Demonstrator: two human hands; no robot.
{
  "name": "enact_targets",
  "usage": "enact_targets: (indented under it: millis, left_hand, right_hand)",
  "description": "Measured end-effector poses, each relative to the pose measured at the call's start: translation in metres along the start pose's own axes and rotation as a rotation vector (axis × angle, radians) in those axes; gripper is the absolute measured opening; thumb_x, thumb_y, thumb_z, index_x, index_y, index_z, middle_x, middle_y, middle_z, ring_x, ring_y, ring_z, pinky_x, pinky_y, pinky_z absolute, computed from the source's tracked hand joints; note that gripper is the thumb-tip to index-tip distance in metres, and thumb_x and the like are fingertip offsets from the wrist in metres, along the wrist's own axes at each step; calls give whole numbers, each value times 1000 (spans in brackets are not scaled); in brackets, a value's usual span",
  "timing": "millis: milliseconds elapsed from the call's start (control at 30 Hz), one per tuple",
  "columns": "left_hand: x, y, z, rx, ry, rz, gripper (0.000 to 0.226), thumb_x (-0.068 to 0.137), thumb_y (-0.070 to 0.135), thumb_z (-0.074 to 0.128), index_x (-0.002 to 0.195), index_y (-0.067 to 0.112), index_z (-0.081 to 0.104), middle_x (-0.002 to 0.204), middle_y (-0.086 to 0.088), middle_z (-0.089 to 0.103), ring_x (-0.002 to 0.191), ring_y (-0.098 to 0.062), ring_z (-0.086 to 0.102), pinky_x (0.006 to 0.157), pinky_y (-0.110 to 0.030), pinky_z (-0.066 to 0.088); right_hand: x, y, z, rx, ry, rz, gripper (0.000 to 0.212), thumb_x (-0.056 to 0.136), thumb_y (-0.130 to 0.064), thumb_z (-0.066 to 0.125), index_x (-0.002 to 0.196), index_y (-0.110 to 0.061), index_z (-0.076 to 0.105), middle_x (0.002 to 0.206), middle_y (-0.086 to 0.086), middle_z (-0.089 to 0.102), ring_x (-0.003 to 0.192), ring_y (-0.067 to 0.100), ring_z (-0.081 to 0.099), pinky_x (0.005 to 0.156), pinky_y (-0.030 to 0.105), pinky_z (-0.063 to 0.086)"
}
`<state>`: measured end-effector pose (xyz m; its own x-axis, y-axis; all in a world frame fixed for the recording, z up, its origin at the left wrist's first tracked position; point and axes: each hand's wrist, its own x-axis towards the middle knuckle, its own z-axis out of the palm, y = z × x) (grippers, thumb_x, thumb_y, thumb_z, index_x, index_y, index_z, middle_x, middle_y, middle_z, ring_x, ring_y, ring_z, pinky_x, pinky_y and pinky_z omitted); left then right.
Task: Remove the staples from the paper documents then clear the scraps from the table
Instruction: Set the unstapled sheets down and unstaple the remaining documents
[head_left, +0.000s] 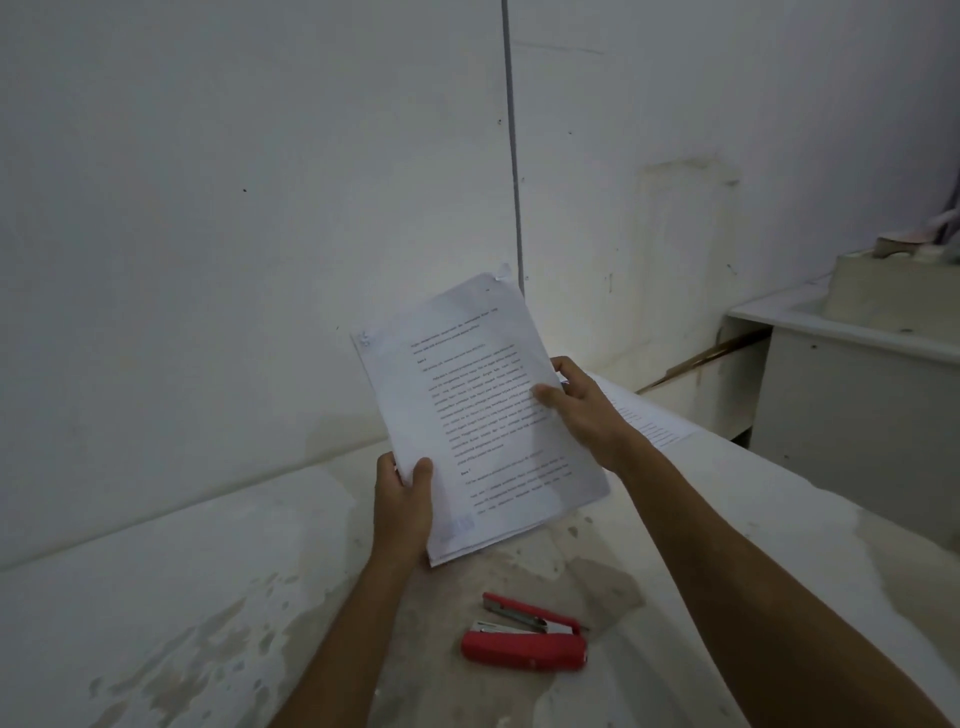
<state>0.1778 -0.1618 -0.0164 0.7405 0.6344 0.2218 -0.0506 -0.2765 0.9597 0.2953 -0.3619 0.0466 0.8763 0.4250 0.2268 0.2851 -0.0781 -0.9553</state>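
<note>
Stack of printed papers (467, 415) held up, tilted, above the red stapler (524, 636). Left hand (402, 509) clamped on the stack's lower-left edge, thumb on top; right hand (582, 410) clamped on its right edge. Stapler lying splayed open on the worn white surface (208, 597). More sheets (644, 415) flat on the surface, beyond and right of the stapler.

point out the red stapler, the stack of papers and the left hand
red stapler (524, 647), head view, on its red body
stack of papers (467, 405), head view, middle of the top printed page
left hand (402, 506), head view, back of the hand
</note>
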Motion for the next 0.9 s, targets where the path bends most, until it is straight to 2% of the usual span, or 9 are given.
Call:
enact_targets:
  millis: [100,200,300,433,500,600,733,800,900]
  left_hand:
    - [-7,25,22,-65,37,75,12,99,26,49,111,23,46,103,9,58,92,-8,59,70,-21,47]
    - [-12,51,35,-60,9,252,11,101,25,45,111,25,43,99,19,56,86,8,57,61,-6,46]
    - [-15,67,41,-67,-31,318,16,101,21,45,116,24,41,105,10,57,89,0,58,61,-5,47]
    - [-25,56,45,-6,-85,240,28,102,22,41,128,19,33,119,2,50,94,-15,54,63,-9,41]
    - [-35,40,47,20,-132,204,26,103,21,38,128,17,32,121,1,50,91,-11,55,60,-6,43]
    - [-46,24,50,90,-195,208,23,104,18,35,126,20,31,116,3,50,85,6,52,56,0,42]
    - [-42,25,49,152,-212,179,28,104,18,32,132,15,32,117,4,49,83,8,49,55,0,42]
    - [-41,31,49,162,-217,185,32,104,20,32,136,15,31,117,7,47,82,9,48,60,-1,40]
    - [-38,46,52,176,-217,203,38,104,23,34,141,15,29,117,8,46,89,-1,49,79,-19,39]
  right_hand:
    - [-5,-8,-18,-19,81,-63,18,102,-29,50,119,-23,48,110,1,68,91,26,70,82,48,59]
    - [-13,-19,-34,-39,148,-147,16,104,-26,45,119,-25,42,113,0,62,95,24,67,74,36,58]
    - [-24,-27,-45,8,206,-162,15,103,-20,43,117,-24,39,114,-2,57,98,22,63,70,30,53]
    - [-51,-12,-50,-5,209,-139,18,101,-16,43,118,-20,38,112,0,55,100,21,62,74,34,55]
    - [-66,3,-43,-14,204,-100,20,103,-16,41,122,-18,37,115,1,53,105,20,60,74,30,55]
    - [-80,22,-35,-23,195,-47,20,106,-19,35,126,-20,37,120,2,52,111,17,56,70,22,51]
    - [-83,30,-36,-68,167,-34,23,107,-22,33,130,-21,37,125,4,50,116,19,54,79,25,52]
    - [-80,27,-41,-105,192,-44,23,107,-21,34,129,-19,38,123,3,52,115,20,54,80,26,51]
    - [-67,18,-55,-252,282,-61,20,106,-20,37,123,-11,41,115,7,54,109,27,56,84,38,52]
